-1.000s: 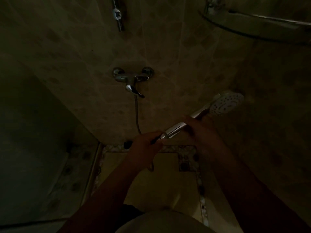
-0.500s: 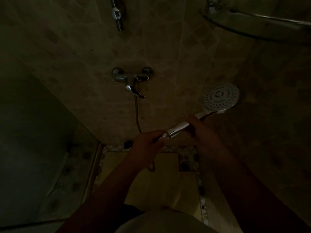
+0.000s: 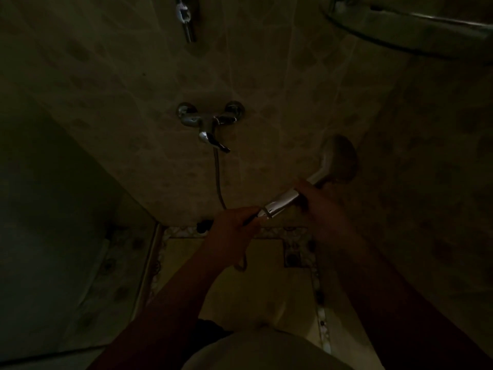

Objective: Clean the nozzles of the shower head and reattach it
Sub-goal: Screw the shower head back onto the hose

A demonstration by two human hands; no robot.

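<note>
Dim tiled shower wall [image 3: 266, 76], tap [image 3: 208, 121] at centre; both hands grip the shower head [image 3: 337, 161], its nozzles now turned away

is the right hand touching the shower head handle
Touching. The head view shows the right hand with its fingers wrapped round the chrome handle of the shower head, no gap visible between them.

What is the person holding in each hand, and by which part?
The right hand grips the shower head by its chrome handle. The left hand pinches the hose end at the handle's base.
</note>
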